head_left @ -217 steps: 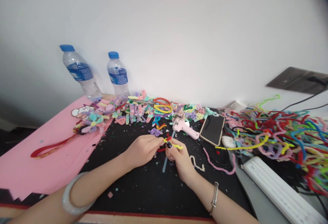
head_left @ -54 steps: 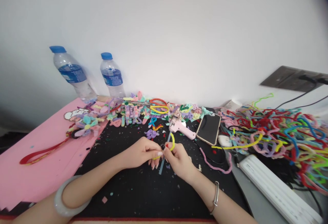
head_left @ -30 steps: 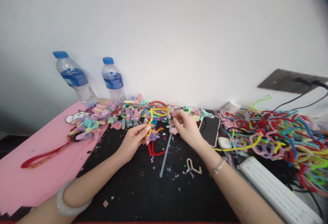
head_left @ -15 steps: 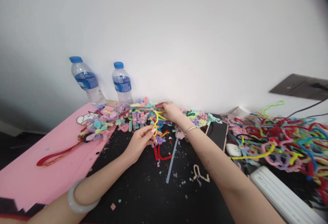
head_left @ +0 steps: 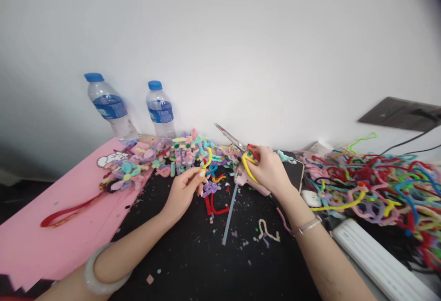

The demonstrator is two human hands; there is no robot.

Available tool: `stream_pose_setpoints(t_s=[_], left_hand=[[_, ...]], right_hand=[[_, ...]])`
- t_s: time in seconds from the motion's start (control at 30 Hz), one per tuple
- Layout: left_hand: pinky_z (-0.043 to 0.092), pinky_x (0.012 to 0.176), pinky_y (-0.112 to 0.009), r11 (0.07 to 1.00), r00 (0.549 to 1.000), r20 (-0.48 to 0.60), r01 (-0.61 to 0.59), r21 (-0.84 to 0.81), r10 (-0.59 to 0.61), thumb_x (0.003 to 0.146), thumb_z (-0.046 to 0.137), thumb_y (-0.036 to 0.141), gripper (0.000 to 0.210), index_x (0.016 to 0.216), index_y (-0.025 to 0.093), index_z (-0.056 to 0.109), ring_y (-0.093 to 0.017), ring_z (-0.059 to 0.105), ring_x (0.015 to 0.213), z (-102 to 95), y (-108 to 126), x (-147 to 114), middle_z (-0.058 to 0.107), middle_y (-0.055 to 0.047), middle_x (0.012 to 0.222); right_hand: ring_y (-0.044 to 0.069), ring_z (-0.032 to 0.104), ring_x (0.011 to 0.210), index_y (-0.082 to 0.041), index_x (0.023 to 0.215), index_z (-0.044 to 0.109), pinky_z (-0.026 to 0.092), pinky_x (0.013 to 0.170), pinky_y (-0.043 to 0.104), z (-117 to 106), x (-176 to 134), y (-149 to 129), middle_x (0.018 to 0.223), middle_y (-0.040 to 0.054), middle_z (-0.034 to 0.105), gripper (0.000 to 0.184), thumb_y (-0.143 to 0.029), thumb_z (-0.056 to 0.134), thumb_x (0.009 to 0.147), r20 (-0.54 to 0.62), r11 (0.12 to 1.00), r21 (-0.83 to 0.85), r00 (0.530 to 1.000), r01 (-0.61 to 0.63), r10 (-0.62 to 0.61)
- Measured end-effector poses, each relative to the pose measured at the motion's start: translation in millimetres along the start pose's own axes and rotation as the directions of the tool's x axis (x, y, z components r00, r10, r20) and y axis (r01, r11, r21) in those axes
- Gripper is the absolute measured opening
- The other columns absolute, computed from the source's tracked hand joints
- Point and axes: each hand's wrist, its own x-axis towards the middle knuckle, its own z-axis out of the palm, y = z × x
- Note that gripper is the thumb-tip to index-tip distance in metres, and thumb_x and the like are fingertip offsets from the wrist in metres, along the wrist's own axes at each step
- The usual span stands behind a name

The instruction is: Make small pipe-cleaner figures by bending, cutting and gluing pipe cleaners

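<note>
My left hand (head_left: pixel 186 189) pinches a short yellow pipe cleaner (head_left: pixel 208 157) whose free end curves upward from the fingertips. In my right hand (head_left: pixel 272 170) is a pair of scissors (head_left: pixel 234 141) with red and yellow handles, its blades pointing up and left towards the wall. Just right of my left fingertips lie a purple knotted pipe-cleaner piece (head_left: pixel 211 188) and a bent red pipe cleaner (head_left: pixel 217 207). A pale pink glue gun (head_left: pixel 243 178) sits partly under my right hand, with a bluish glue stick (head_left: pixel 230 216) stretching from it towards me.
Two water bottles (head_left: pixel 160 112) stand against the wall. Pipe-cleaner flowers (head_left: pixel 186 149) line the back edge. Pink card (head_left: pixel 76 200) bears a red strap at left. A tangle of pipe cleaners (head_left: pixel 372 181), a phone (head_left: pixel 294 172) and a white power strip (head_left: pixel 379 259) are at right.
My right hand has lifted the scissors off the flower pile and brought them right, over the glue gun. My left hand keeps its pinch on the yellow pipe cleaner, nearly in place.
</note>
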Motion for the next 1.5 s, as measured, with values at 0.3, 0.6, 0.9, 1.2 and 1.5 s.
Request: stream_pose_setpoints(t_s=[0.3,0.6,0.9,1.2,1.5], left_hand=[[0.037,0.053,-0.021,0.999,1.000,-0.005,-0.006,0.045,0.006,0.085,0.048,0.035,0.022,0.084,0.015,0.056,-0.008,0.044,0.048,-0.5,1,0,0.053,0.003,0.064],[0.037,0.060,-0.023,0.944,0.990,0.081,-0.132,0.303,0.112,0.087,0.043,0.030,0.024,0.069,0.017,0.054,-0.012,0.047,0.050,-2.3,-2,-2,0.047,0.005,0.049],[0.037,0.061,-0.022,0.835,0.963,0.161,-0.266,0.482,0.214,0.087,0.039,0.023,0.034,0.054,0.018,0.046,-0.013,0.049,0.055,-2.9,1,-4,0.049,0.002,0.055],[0.036,0.060,-0.022,0.870,0.974,0.162,-0.214,0.444,0.157,0.086,0.041,0.024,0.035,0.052,0.018,0.046,-0.013,0.048,0.054,-2.7,-1,-2,0.050,0.002,0.053],[0.036,0.059,-0.023,0.920,0.988,0.140,-0.114,0.376,0.065,0.086,0.043,0.027,0.034,0.054,0.017,0.048,-0.012,0.047,0.051,-0.9,0,-2,0.049,0.003,0.050]], right_hand=[[0.017,0.054,0.067,-0.020,0.080,0.048,0.035,0.057,0.025,7,-56,11,0.078,0.0031,0.058,0.018,-0.034,0.056,0.072,0.146,0.997,0.058,0.988,0.042,-0.050],[0.017,0.055,0.073,-0.020,0.088,0.052,0.035,0.061,0.024,11,-63,0,0.083,0.0024,0.060,0.022,-0.031,0.058,0.069,0.231,0.989,0.059,0.962,0.139,-0.149],[0.014,0.051,0.067,-0.019,0.082,0.055,0.033,0.059,0.022,13,-63,-1,0.077,0.0016,0.058,0.017,-0.028,0.059,0.069,0.237,0.976,0.117,0.949,0.185,-0.208],[0.011,0.040,0.056,-0.019,0.064,0.046,0.025,0.052,0.023,16,-64,-2,0.063,-0.0020,0.049,0.014,-0.024,0.058,0.065,0.223,0.977,0.054,0.951,0.207,-0.214],[0.011,0.039,0.053,-0.019,0.060,0.045,0.023,0.051,0.024,19,-64,-6,0.059,-0.0009,0.048,0.018,-0.029,0.058,0.067,0.232,0.981,0.001,0.954,0.196,-0.191]])
